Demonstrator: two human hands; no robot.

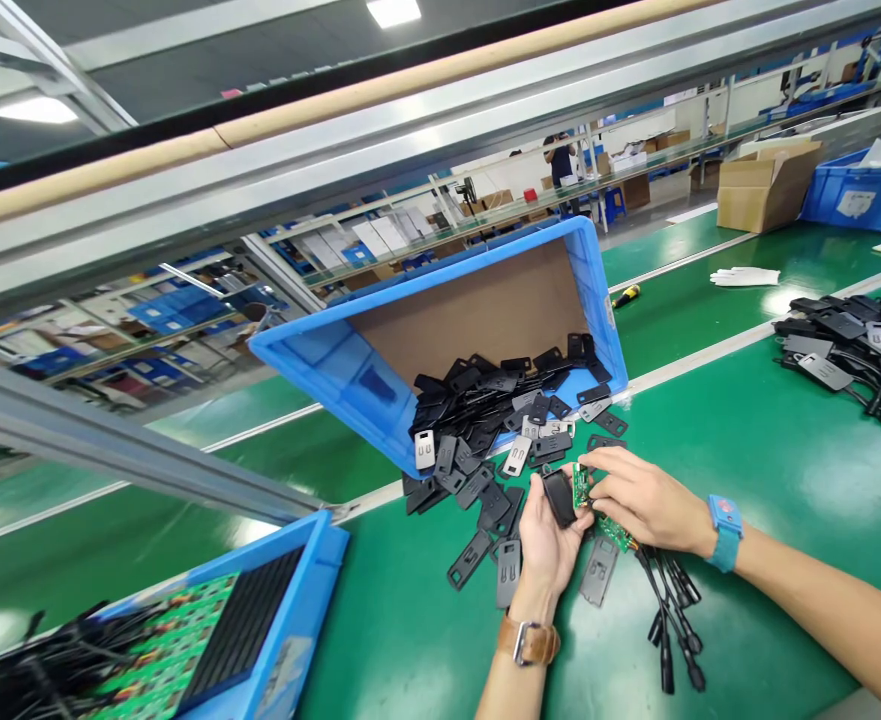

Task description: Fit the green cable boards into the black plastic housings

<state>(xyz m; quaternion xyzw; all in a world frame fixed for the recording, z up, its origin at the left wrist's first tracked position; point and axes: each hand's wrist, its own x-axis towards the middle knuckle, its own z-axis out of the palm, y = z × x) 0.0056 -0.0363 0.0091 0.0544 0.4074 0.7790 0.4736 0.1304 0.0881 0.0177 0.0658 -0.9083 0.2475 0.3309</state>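
Note:
My left hand (549,535), with a brown-strapped watch on its wrist, is closed around a small black plastic casing (560,497). My right hand (646,500), wearing a blue wristband, pinches a small green circuit board (581,485) against that casing. A second green board (614,532) with black cables (672,610) trailing from it lies under my right hand. Several flat black plastic shells (485,440) spill out of a tipped blue crate (350,365) just beyond my hands.
A blue tray (290,620) at lower left holds green circuit boards and black cables. At right lies a heap of black cabled parts (852,345). Farther off are white gloves (744,277), a cardboard box (766,185) and a blue bin (860,195). A person stands far away.

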